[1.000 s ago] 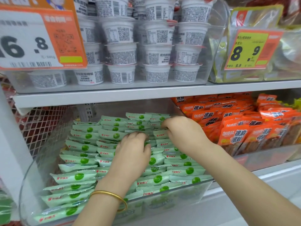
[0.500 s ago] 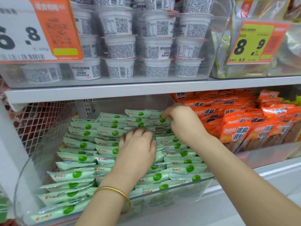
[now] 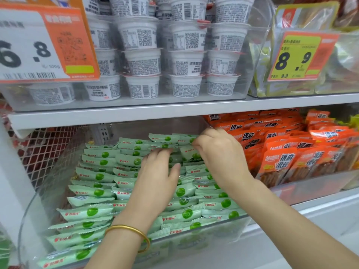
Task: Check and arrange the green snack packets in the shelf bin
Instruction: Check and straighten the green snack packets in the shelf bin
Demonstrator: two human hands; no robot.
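Green snack packets (image 3: 91, 192), red logo | L hand (image 3: 155, 179) flat on them | R hand (image 3: 219, 152) pinching one | tag 6.8 (image 3: 38, 45), tag 8.9 (image 3: 299, 57)

We are seeing green snack packets (image 3: 93, 211) wrapped in thin plastic film, softly glossy, with crimped zigzag ends. They are sitting in a clear plastic bin (image 3: 229, 228), smooth and catching pale glare along its near wall. To the right, orange packets (image 3: 279, 162) are shining more brightly. Above, white plastic cups (image 3: 142, 86) are looking matt. The shelf edge (image 3: 136, 113) is appearing as smooth grey painted metal. Price cards (image 3: 29, 45) are looking like matt paper. A polished gold-coloured bangle (image 3: 134, 232) is gleaming near us.
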